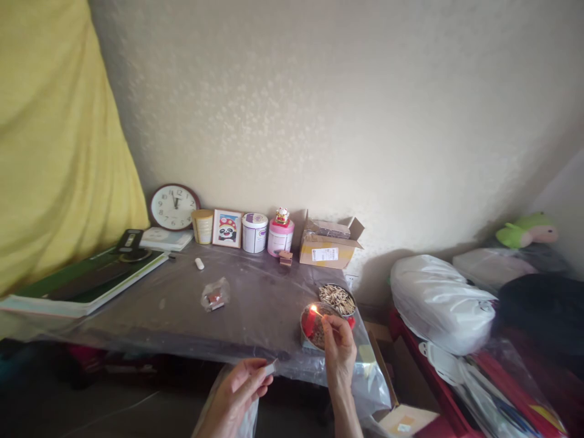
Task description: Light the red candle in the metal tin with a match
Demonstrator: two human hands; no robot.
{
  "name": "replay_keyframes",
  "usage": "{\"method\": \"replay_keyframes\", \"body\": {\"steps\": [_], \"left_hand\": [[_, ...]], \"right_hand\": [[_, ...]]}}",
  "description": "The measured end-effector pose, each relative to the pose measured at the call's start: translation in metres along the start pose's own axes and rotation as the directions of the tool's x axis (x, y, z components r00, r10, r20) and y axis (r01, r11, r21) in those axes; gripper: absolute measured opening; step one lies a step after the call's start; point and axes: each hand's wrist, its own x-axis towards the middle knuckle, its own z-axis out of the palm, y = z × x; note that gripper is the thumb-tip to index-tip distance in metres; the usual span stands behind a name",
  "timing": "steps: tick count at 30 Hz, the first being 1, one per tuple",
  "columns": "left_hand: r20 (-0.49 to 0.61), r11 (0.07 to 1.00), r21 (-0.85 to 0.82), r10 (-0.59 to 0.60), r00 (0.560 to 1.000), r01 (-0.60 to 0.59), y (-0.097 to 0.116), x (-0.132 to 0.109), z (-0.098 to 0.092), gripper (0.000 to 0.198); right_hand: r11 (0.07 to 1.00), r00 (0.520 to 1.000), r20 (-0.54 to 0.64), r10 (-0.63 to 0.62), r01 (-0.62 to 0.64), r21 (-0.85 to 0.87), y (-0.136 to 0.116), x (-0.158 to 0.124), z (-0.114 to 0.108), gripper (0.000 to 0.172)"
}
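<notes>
Pinched in my right hand [338,344] is a thin match [318,312], its tip burning with a bright flame. The flame is over a round container [303,333] at the table's front right, beside something red [309,323] inside that looks like a candle; whether they touch I cannot tell. My left hand [244,384] is closed on a small pale matchbox [271,367] in front of the table edge. Just behind the container stands a round tin [353,302] full of matchsticks [336,298].
On the plastic-covered table [264,292] lie a clear bag [216,294] and a white object [199,263]. Along the wall stand a clock [174,207], a panda picture [227,229], canisters [254,234] and a cardboard box [326,249]. White bags [438,298] sit at right.
</notes>
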Motion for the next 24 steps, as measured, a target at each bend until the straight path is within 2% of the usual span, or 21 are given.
{"method": "replay_keyframes", "body": {"steps": [10, 13, 16, 20, 24], "left_hand": [[0.025, 1.0, 0.012, 0.005, 1.0, -0.005, -0.005, 0.001, -0.002, 0.039], [0.015, 1.0, 0.005, -0.008, 1.0, 0.008, -0.009, 0.004, -0.004, 0.04], [0.001, 1.0, -0.001, -0.02, 1.0, 0.02, -0.011, 0.007, -0.005, 0.04], [0.008, 0.999, -0.002, -0.038, 0.999, 0.038, -0.011, 0.011, -0.006, 0.042], [0.035, 0.998, -0.019, -0.063, 0.997, 0.063, -0.014, 0.015, -0.007, 0.04]], "right_hand": [[0.992, 0.996, -0.013, 0.085, -0.083, 0.09, -0.01, -0.004, -0.008, 0.036], [0.991, 0.995, -0.047, 0.085, -0.079, 0.11, -0.016, 0.001, -0.023, 0.038], [0.99, 0.988, -0.126, 0.091, -0.077, 0.118, -0.014, 0.015, -0.048, 0.037], [0.99, 0.961, -0.25, 0.119, -0.096, 0.102, 0.012, 0.044, -0.081, 0.045], [0.989, 0.946, -0.292, 0.141, -0.147, 0.001, 0.05, 0.065, -0.096, 0.051]]}}
